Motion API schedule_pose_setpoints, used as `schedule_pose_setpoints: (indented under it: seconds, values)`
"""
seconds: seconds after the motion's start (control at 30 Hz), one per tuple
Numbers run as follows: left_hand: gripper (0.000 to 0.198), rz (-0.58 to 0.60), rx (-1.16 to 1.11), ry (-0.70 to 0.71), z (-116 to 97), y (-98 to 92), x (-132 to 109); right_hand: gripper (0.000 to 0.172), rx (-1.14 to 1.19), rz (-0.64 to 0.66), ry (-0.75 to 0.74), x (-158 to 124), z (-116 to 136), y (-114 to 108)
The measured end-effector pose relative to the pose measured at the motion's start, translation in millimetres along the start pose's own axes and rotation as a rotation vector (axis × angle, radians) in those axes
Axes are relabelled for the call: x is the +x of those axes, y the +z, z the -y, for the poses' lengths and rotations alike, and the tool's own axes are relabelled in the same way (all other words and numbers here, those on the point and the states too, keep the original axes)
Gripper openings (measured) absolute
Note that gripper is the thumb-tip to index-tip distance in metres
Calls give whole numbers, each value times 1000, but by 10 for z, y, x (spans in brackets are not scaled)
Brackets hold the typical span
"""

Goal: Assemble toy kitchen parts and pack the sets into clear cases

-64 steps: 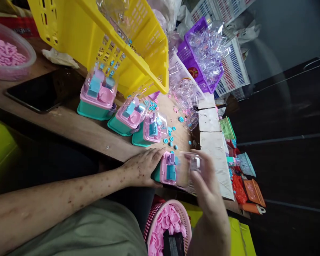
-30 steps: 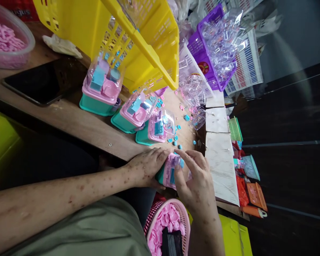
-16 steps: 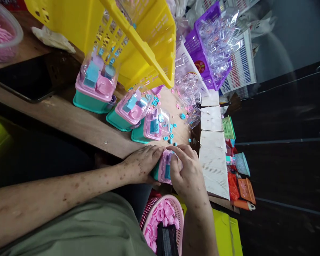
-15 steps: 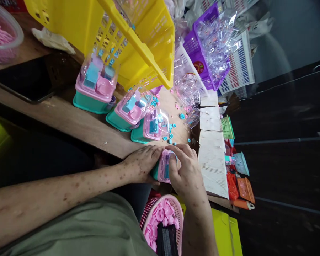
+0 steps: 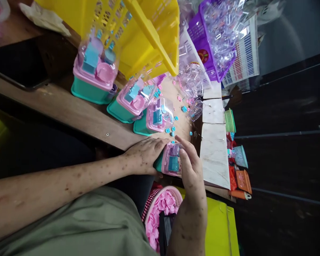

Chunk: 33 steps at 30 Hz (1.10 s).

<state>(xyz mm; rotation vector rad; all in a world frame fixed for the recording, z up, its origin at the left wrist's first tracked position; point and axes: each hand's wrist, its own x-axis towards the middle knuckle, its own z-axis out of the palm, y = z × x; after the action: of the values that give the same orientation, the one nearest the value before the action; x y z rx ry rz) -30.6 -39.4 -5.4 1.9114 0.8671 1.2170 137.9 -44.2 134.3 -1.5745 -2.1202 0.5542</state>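
A small toy box [image 5: 164, 161] with a teal base and pink lid lies tilted between my hands near the table edge. Blue and purple pieces show on its lid. My left hand [image 5: 145, 154] is wrapped round the teal base. My right hand [image 5: 190, 163] curls over the lid end, thumb and fingers against what looks like a clear cover; its fingertips are partly hidden. Beside them stand three similar boxes with clear covers: the nearest box [image 5: 153, 119], a middle box [image 5: 130, 101] and a far box [image 5: 93, 76].
A yellow basket [image 5: 160, 42] stands behind the boxes, with a purple basket [image 5: 200, 37] of clear plastic covers beyond. Small blue and pink pieces [image 5: 184, 108] lie scattered on the table. A black phone [image 5: 18, 64] rests at left. Below, a pink basket [image 5: 177, 193] holds pink parts.
My right hand has shifted from over the lid toward its outer end, uncovering the blue and purple pieces. My left hand keeps its hold on the base. The view has shifted slightly.
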Motion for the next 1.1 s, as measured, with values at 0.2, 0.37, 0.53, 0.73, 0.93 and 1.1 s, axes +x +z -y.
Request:
schedule_pose_setpoints:
  seconds: [0.2,0.37,0.53,0.73,0.93,1.1]
  values:
    - [116,31,4,-20,-27,-41,7,41,-24,14,11,16,-10,26]
    - [121,32,64,-27,-49,-27,29,45,-228,32,-11,51,111,-78]
    - [129,24,112,-2,-56,8,56,53,-329,92,-98,303,255,-251]
    - [111,48,78,-6,-47,31,69,62,-418,121,-128,488,261,23]
    - [111,53,47,25,-16,48,96,58,-462,134,-17,434,203,142]
    - [118,33,35,31,-44,52,115,60,-390,195,28,478,206,1]
